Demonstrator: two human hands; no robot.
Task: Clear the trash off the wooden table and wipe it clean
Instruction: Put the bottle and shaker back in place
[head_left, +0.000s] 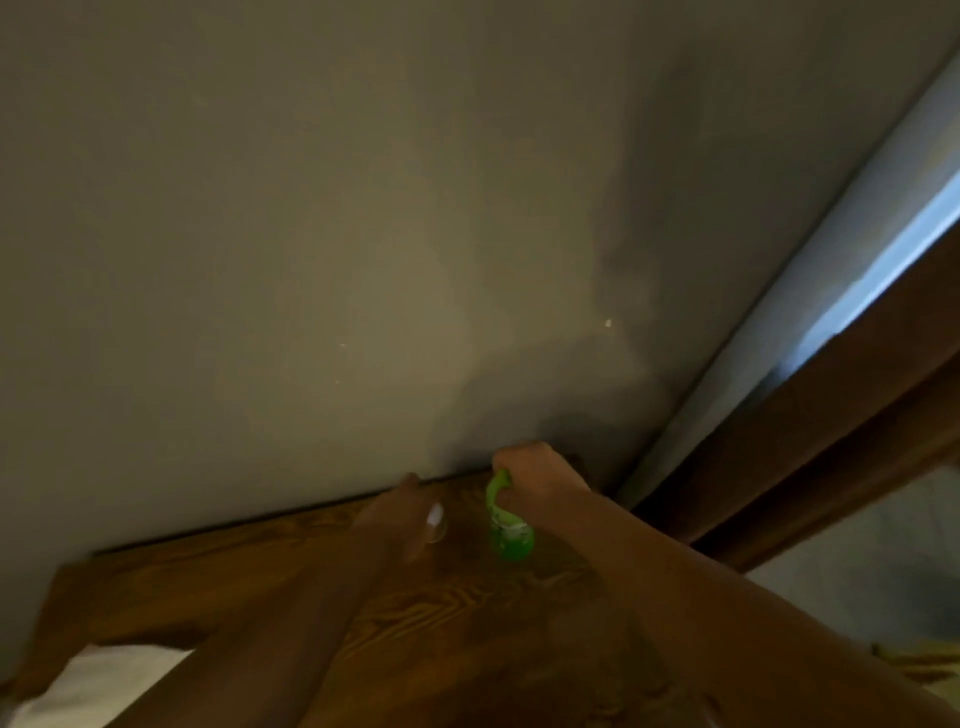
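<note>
The dark wooden table (218, 587) fills the bottom of the head view, with its far edge against a grey wall. My right hand (537, 475) is closed around the top of a green spray bottle (509, 538), which hangs tilted just above the table's far right corner. My left hand (397, 512) reaches forward beside it, blurred by motion. A small pale, partly clear object (435, 521) shows at its fingers. Whether the hand holds that object is unclear. Both forearms cover much of the tabletop.
The grey wall (363, 234) takes up most of the view. A brown wooden frame (810, 415) with a bright strip of light runs diagonally at the right. Something white (104, 686) lies below the table's near left edge, and a yellowish thing (924, 662) sits at the bottom right.
</note>
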